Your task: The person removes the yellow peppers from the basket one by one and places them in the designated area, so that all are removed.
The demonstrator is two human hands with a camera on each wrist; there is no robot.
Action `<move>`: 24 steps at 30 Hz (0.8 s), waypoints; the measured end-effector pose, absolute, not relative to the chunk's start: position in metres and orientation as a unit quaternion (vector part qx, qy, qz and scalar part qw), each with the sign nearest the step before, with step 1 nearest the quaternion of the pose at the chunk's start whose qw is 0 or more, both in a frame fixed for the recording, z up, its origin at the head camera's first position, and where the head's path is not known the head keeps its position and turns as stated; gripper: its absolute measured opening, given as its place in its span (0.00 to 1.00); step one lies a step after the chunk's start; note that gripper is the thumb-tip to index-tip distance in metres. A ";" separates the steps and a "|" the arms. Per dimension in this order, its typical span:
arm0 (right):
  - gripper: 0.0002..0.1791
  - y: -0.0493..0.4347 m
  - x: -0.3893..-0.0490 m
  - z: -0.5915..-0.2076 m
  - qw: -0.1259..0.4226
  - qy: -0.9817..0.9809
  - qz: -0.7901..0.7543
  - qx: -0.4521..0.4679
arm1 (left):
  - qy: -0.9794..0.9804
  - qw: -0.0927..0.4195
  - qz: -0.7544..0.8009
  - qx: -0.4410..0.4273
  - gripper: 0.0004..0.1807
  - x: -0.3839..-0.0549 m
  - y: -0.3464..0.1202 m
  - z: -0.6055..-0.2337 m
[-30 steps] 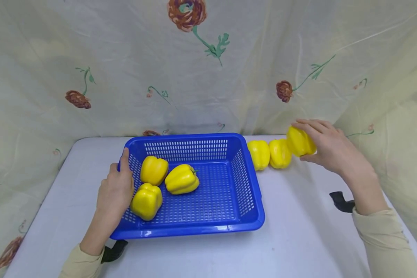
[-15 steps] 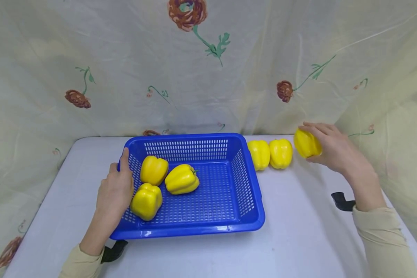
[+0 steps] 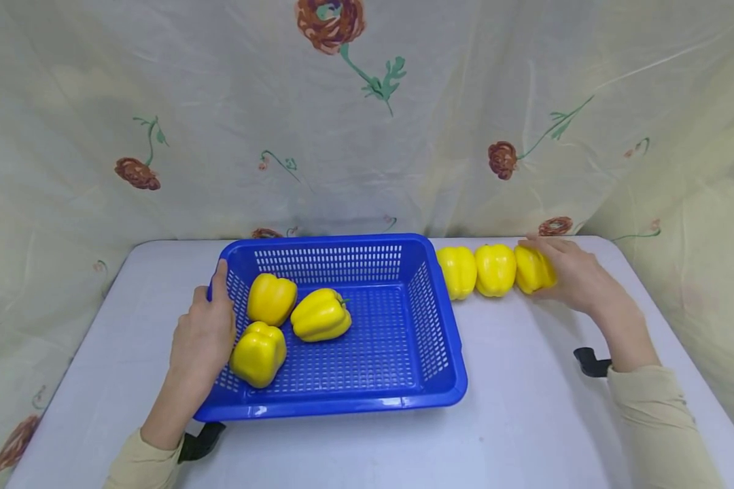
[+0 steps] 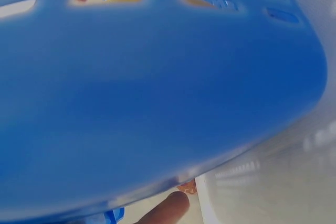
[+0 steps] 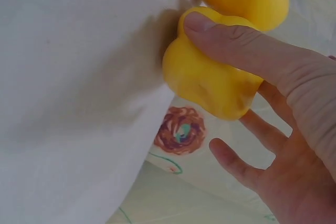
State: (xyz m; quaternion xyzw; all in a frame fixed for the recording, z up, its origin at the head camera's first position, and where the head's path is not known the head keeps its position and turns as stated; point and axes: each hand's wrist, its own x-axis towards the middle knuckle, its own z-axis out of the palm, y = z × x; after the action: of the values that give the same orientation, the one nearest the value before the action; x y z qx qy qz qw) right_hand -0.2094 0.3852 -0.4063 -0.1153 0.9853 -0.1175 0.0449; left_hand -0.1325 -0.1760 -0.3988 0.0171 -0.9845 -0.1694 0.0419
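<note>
My left hand (image 3: 203,333) grips the left rim of a blue plastic basket (image 3: 330,409), its thumb along the top edge. Three yellow bell peppers lie in the basket's left half, one of them a bell pepper on its side (image 3: 320,316). In the left wrist view the basket's outer wall (image 4: 157,93) fills most of the picture. My right hand (image 3: 578,275) holds a yellow bell pepper (image 3: 532,269) at the right end of a row on the table. Seen from the right wrist, the thumb presses the held pepper (image 5: 210,72) while the outer fingers spread away from it.
A middle bell pepper (image 3: 495,270) stands beside the held one. Another bell pepper (image 3: 457,273) sits against the basket's right side. The white-covered table (image 3: 514,435) ends at the back against a floral curtain (image 3: 220,109). Dark wrist straps show at both wrists.
My right hand has moved the bell pepper first rightward, away from the row, then down beside the middle pepper. The left hand and basket have stayed in place.
</note>
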 end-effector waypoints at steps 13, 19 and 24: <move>0.51 0.386 -0.208 -0.413 0.035 0.983 -0.131 -0.124 | -0.984 0.040 -0.173 0.022 0.40 -0.132 -0.176 -0.400; 0.52 0.388 -0.207 -0.413 0.040 0.982 -0.140 -0.123 | -0.984 0.038 -0.174 0.025 0.40 -0.132 -0.176 -0.401; 0.52 0.387 -0.206 -0.413 0.048 0.980 -0.146 -0.123 | -0.984 0.039 -0.171 0.022 0.39 -0.133 -0.177 -0.401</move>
State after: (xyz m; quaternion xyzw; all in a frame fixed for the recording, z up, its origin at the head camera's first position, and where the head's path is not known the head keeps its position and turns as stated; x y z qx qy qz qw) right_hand -0.2057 0.3873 -0.4125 -0.1233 0.9803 -0.1465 0.0481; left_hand -0.1334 -0.1766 -0.4006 0.0221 -0.9843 -0.1709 0.0388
